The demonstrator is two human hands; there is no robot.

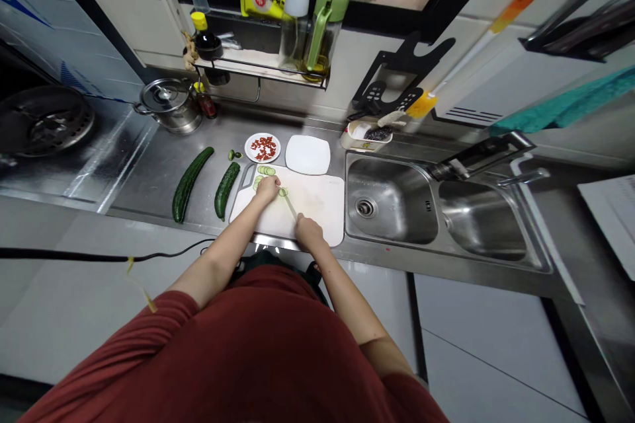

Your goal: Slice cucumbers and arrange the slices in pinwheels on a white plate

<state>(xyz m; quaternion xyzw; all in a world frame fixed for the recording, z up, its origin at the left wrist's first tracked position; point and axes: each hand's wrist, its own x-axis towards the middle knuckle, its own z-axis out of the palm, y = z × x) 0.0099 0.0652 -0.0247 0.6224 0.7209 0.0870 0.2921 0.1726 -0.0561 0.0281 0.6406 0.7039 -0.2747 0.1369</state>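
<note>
A steel counter (163, 165) bore the white cutting board (317, 201). The left hand (268, 189) closed over a cucumber piece (282, 192), steadying it; the right hand (309, 231) gripped the knife (290, 208), slicing. Slices (266, 170) lay behind.

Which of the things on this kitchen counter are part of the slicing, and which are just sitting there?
In use: left hand on a cucumber piece; right hand gripping a knife; white plastic cutting board; pale green cucumber slices.

Lying about: two whole dark green cucumbers; round plate of red pieces; steel lidded pot; steel sink.
</note>
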